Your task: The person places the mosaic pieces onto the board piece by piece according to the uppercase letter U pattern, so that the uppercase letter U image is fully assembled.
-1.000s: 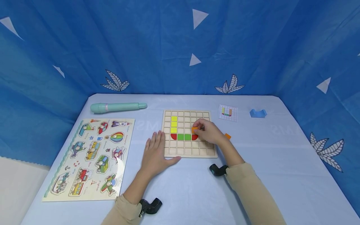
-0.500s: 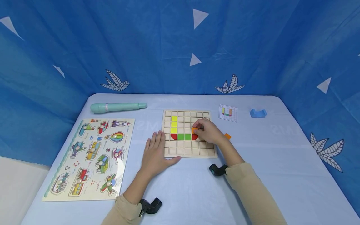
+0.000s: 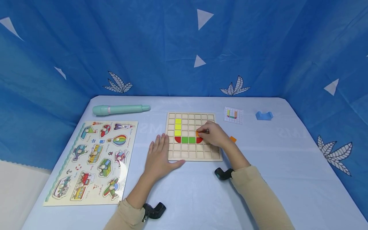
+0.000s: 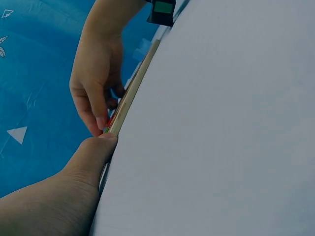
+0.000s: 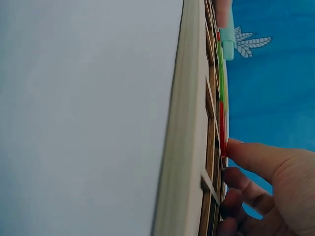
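Note:
A wooden grid board lies on the table in the head view. Its cells hold a column of yellow tiles and, below, a row of green tiles with a rounded red tile at either end. Above the right red tile, my right hand pinches an orange square tile, mostly covered by the fingers. My left hand rests with straight fingers along the board's left edge, its thumb at the front edge. In the right wrist view, the fingers of my right hand bend down onto the board.
Another orange tile lies right of the board, partly behind my right forearm. A pattern card and a notched blue block are at the back right. Leftward are a vehicle puzzle board and a mint-green microphone-shaped object.
My right fingertips have shifted very slightly over the orange tile, covering more of it. The left hand and the other tiles stay where they were.

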`<state>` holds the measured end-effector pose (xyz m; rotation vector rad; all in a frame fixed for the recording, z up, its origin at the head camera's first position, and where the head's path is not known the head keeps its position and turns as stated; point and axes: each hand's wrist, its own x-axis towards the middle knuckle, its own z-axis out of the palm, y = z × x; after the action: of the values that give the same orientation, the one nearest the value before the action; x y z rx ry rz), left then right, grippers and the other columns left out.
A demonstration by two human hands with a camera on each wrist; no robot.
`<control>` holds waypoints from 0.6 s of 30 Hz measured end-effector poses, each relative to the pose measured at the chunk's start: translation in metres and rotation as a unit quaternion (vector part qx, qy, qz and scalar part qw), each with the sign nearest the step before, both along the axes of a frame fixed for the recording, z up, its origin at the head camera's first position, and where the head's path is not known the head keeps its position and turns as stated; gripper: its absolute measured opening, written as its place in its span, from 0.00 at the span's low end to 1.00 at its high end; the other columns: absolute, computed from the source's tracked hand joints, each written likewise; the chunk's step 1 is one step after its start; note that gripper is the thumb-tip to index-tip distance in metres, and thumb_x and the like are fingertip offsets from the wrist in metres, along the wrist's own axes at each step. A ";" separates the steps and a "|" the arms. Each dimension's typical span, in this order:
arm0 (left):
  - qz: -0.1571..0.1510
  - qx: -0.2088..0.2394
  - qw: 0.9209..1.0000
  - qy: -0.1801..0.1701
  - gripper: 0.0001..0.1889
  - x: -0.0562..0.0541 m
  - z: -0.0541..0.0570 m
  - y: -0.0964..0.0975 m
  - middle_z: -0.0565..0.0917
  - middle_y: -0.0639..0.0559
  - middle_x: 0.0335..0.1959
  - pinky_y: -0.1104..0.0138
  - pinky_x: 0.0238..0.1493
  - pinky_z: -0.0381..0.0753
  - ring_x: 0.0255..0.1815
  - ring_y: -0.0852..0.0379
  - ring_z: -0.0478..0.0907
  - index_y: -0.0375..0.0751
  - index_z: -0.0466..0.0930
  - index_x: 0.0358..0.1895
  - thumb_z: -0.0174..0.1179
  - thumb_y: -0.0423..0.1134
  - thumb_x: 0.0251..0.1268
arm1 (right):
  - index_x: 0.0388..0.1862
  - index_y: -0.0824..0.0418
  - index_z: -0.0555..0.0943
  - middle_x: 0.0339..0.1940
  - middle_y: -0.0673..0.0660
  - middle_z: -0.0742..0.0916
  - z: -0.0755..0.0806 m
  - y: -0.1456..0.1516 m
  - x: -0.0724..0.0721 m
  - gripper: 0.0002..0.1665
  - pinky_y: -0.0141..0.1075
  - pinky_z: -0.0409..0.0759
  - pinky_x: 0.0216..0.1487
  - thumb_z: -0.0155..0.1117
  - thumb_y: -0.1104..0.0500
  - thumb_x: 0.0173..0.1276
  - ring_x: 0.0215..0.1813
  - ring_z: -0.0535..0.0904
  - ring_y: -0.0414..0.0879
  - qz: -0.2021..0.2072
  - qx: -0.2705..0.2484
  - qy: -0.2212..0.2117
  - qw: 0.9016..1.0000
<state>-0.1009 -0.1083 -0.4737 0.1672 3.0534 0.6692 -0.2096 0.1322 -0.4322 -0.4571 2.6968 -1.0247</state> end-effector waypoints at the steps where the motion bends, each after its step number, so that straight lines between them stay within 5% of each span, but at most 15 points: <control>1: 0.000 0.000 1.000 0.000 0.65 0.000 0.000 0.000 0.46 0.43 0.82 0.47 0.81 0.40 0.84 0.45 0.37 0.36 0.43 0.80 0.60 0.77 0.50 | 0.53 0.55 0.86 0.45 0.53 0.83 0.001 0.001 0.001 0.15 0.39 0.79 0.50 0.66 0.57 0.69 0.46 0.76 0.48 0.001 -0.002 -0.002 1.000; 10: 0.000 0.004 1.000 0.000 0.65 0.000 0.000 0.000 0.46 0.42 0.82 0.47 0.81 0.40 0.84 0.45 0.37 0.36 0.43 0.80 0.61 0.76 0.49 | 0.58 0.55 0.82 0.42 0.54 0.82 0.011 0.022 0.009 0.18 0.36 0.76 0.37 0.65 0.56 0.71 0.40 0.75 0.49 -0.019 -0.060 -0.002 0.998; 18: -0.003 0.004 1.000 0.007 0.65 0.000 -0.001 0.000 0.46 0.42 0.82 0.46 0.81 0.40 0.84 0.44 0.37 0.35 0.43 0.80 0.60 0.76 0.49 | 0.58 0.56 0.82 0.45 0.56 0.83 0.021 0.050 0.017 0.18 0.36 0.77 0.33 0.66 0.55 0.70 0.42 0.75 0.52 -0.050 -0.045 0.005 0.998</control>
<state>-0.1008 -0.1086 -0.4744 0.1809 3.0634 0.6837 -0.1929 0.1826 -0.4115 -0.3483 2.7150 -1.1788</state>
